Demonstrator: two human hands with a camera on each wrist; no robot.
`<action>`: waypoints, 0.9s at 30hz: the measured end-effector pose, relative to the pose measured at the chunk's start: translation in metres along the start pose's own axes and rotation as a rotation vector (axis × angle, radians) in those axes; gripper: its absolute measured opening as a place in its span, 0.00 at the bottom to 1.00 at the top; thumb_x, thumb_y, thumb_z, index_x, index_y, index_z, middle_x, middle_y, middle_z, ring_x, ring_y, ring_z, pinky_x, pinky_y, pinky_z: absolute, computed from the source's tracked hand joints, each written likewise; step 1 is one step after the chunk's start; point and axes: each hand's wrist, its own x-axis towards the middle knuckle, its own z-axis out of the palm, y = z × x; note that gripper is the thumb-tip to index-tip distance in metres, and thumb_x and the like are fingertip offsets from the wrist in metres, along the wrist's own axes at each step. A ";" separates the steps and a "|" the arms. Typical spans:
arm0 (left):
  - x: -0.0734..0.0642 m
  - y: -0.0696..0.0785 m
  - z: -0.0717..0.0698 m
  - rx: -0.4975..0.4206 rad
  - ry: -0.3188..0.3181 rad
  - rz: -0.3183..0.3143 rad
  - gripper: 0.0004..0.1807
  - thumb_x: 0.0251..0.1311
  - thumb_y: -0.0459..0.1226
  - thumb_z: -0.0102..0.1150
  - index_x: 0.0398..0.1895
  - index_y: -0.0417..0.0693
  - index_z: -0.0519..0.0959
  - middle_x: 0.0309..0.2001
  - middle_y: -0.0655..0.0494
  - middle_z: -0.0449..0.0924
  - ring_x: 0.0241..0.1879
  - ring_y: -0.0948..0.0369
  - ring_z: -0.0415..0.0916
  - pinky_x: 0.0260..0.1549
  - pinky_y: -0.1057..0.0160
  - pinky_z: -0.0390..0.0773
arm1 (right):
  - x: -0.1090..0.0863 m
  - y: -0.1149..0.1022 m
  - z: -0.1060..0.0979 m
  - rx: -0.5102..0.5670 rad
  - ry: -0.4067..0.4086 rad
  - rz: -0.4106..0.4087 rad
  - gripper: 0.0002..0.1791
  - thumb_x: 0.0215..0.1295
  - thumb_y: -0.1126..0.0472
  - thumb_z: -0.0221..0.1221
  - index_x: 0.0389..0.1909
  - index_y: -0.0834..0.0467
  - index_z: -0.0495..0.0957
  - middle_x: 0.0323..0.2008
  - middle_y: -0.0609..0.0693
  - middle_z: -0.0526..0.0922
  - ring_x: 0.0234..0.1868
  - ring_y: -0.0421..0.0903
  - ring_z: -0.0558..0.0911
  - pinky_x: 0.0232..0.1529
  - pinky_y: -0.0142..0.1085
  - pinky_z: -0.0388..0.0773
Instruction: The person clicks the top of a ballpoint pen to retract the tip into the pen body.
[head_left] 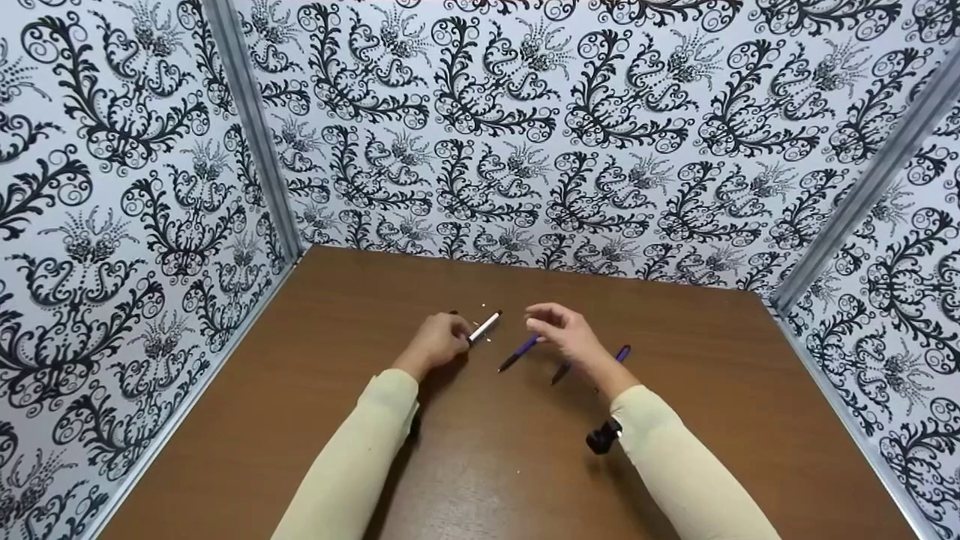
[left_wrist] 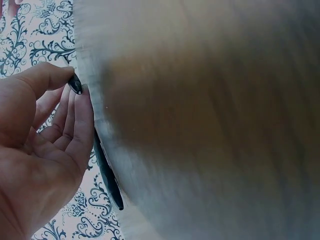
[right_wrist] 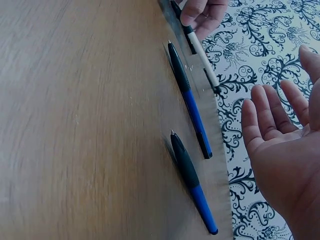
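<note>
From where I stand, the work seems to centre on the white pen (head_left: 487, 325), whose dark grip end the left hand (head_left: 437, 339) pinches between thumb and fingertips, low over the bench (head_left: 450, 480). I take the step in hand to be setting that pen down or taking it up; which of the two I cannot tell, nor whether its far end touches the wood. A dark pen (left_wrist: 107, 172) lies just beside the left hand, and a few pale specks (head_left: 483, 305) are scattered near the white pen. The right hand (head_left: 568, 335) hangs above the bench with its fingers loosely bent, the thumb apart from them, gripping nothing. Close by it lies a blue pen (right_wrist: 190, 105), with a second blue pen (right_wrist: 196, 187) beside it, roughly in line, and what looks like a third blue pen (head_left: 623, 353), mostly hidden by the forearm. To my eye, the next move calls for a steady left pinch, the white pen's angle guided by the fingertips, while the right hand keeps clear of the blue pens unless it means to take one.
</note>
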 end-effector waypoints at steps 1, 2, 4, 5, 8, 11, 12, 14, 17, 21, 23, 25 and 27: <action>0.000 0.002 -0.001 -0.003 0.001 0.006 0.11 0.57 0.27 0.64 0.42 0.41 0.89 0.36 0.52 0.86 0.36 0.57 0.77 0.40 0.59 0.78 | 0.000 0.000 0.001 0.007 0.006 0.005 0.21 0.72 0.59 0.66 0.61 0.62 0.80 0.52 0.52 0.86 0.48 0.47 0.85 0.57 0.49 0.83; 0.000 0.003 -0.001 -0.007 0.001 0.009 0.11 0.57 0.27 0.64 0.43 0.41 0.89 0.36 0.52 0.86 0.36 0.57 0.77 0.40 0.59 0.78 | 0.000 0.000 0.002 0.011 0.010 0.007 0.20 0.71 0.60 0.66 0.61 0.62 0.80 0.52 0.54 0.86 0.48 0.47 0.85 0.58 0.52 0.82; 0.000 0.005 -0.002 -0.018 -0.003 0.012 0.12 0.58 0.28 0.65 0.44 0.41 0.88 0.36 0.52 0.86 0.37 0.57 0.78 0.41 0.59 0.78 | 0.001 0.001 0.004 0.013 0.021 0.006 0.20 0.71 0.60 0.66 0.60 0.62 0.81 0.52 0.57 0.86 0.47 0.46 0.86 0.59 0.57 0.80; 0.000 0.006 -0.002 -0.027 -0.007 0.008 0.12 0.58 0.28 0.65 0.45 0.41 0.88 0.36 0.52 0.86 0.36 0.57 0.78 0.41 0.59 0.78 | 0.001 0.001 0.005 0.016 0.029 0.005 0.19 0.72 0.60 0.66 0.60 0.62 0.81 0.52 0.59 0.86 0.46 0.46 0.86 0.60 0.59 0.80; 0.000 0.007 -0.001 -0.050 -0.010 -0.001 0.12 0.59 0.28 0.66 0.46 0.42 0.88 0.36 0.53 0.86 0.35 0.59 0.78 0.38 0.61 0.79 | 0.002 0.001 0.009 0.021 0.055 0.018 0.18 0.72 0.59 0.66 0.59 0.62 0.81 0.52 0.60 0.85 0.45 0.44 0.86 0.60 0.61 0.79; 0.001 0.009 0.000 -0.066 -0.008 -0.003 0.12 0.59 0.28 0.65 0.46 0.43 0.87 0.35 0.54 0.85 0.34 0.61 0.78 0.37 0.62 0.78 | 0.004 0.002 0.013 0.043 0.102 0.047 0.17 0.73 0.58 0.65 0.57 0.61 0.82 0.50 0.59 0.85 0.44 0.43 0.86 0.59 0.60 0.80; 0.001 0.009 0.001 -0.071 -0.008 -0.003 0.12 0.59 0.29 0.65 0.46 0.43 0.87 0.35 0.54 0.85 0.34 0.61 0.78 0.37 0.63 0.78 | 0.005 0.002 0.015 0.058 0.119 0.061 0.16 0.73 0.57 0.65 0.56 0.61 0.82 0.50 0.59 0.85 0.44 0.44 0.86 0.59 0.60 0.80; 0.001 0.012 0.001 -0.088 -0.008 0.006 0.11 0.60 0.29 0.65 0.45 0.44 0.87 0.35 0.55 0.85 0.35 0.62 0.78 0.39 0.62 0.79 | 0.007 0.002 0.018 0.101 0.159 0.082 0.14 0.73 0.59 0.65 0.55 0.61 0.82 0.49 0.60 0.85 0.45 0.48 0.87 0.60 0.60 0.80; 0.001 0.015 0.001 -0.131 -0.009 0.008 0.11 0.60 0.29 0.66 0.46 0.45 0.88 0.37 0.55 0.86 0.36 0.61 0.79 0.41 0.61 0.81 | 0.011 0.001 0.023 0.171 0.207 0.098 0.13 0.75 0.61 0.63 0.54 0.63 0.81 0.45 0.57 0.86 0.46 0.54 0.87 0.60 0.60 0.80; 0.001 0.020 0.001 -0.184 -0.005 0.005 0.12 0.61 0.29 0.67 0.47 0.47 0.88 0.38 0.54 0.87 0.38 0.61 0.81 0.43 0.60 0.83 | 0.018 0.001 0.029 0.263 0.263 0.117 0.14 0.77 0.61 0.59 0.55 0.66 0.78 0.40 0.53 0.87 0.42 0.50 0.88 0.59 0.56 0.82; 0.001 0.023 0.001 -0.190 -0.001 0.009 0.12 0.62 0.29 0.66 0.47 0.47 0.88 0.38 0.54 0.87 0.39 0.61 0.81 0.44 0.60 0.83 | 0.020 0.001 0.030 0.311 0.285 0.134 0.15 0.78 0.60 0.58 0.56 0.67 0.76 0.41 0.55 0.87 0.41 0.49 0.87 0.57 0.52 0.83; 0.001 0.024 0.001 -0.198 -0.004 0.013 0.11 0.62 0.29 0.66 0.47 0.47 0.88 0.38 0.54 0.87 0.39 0.60 0.82 0.44 0.60 0.83 | 0.023 0.002 0.032 0.362 0.304 0.148 0.15 0.78 0.60 0.58 0.55 0.67 0.76 0.43 0.58 0.87 0.42 0.50 0.88 0.54 0.50 0.84; 0.000 0.026 0.002 -0.201 -0.005 0.023 0.11 0.63 0.28 0.66 0.46 0.46 0.87 0.39 0.53 0.87 0.39 0.60 0.82 0.44 0.59 0.83 | 0.025 0.002 0.033 0.410 0.314 0.157 0.14 0.78 0.60 0.57 0.55 0.66 0.76 0.45 0.60 0.87 0.44 0.52 0.87 0.55 0.50 0.84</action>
